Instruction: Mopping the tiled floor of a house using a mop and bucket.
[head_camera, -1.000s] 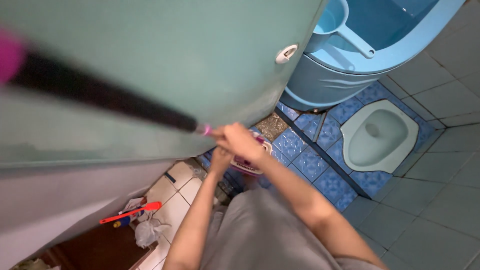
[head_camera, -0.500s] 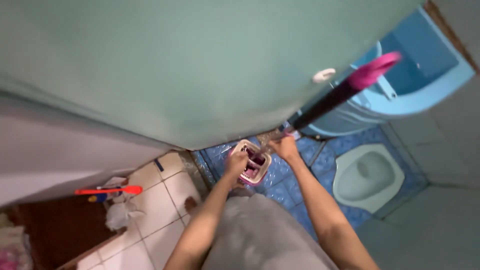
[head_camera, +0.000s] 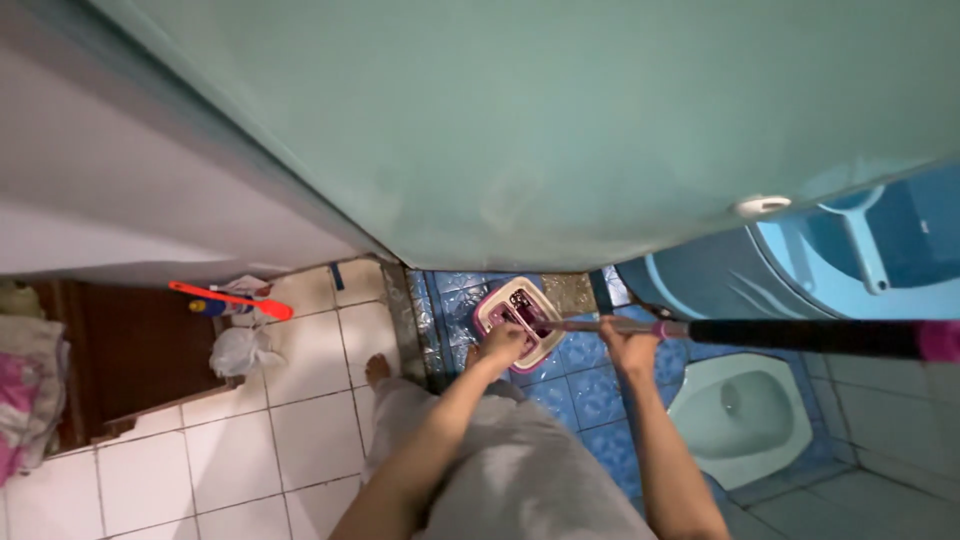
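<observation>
Lying at nine o'clock: red-handled brush (head_camera: 232, 300) beside white plastic bag (head_camera: 240, 350). Gripping the mop handle (head_camera: 700, 330) with both hands apart: left hand (head_camera: 503, 344) curled low over the pink mop bucket (head_camera: 520, 322) at centre, right hand (head_camera: 628, 345) clamped further up. Probably paying to keep the shaft steady, clear of the green door (head_camera: 560, 130) and blue water tub (head_camera: 760, 280) at three o'clock.
</observation>
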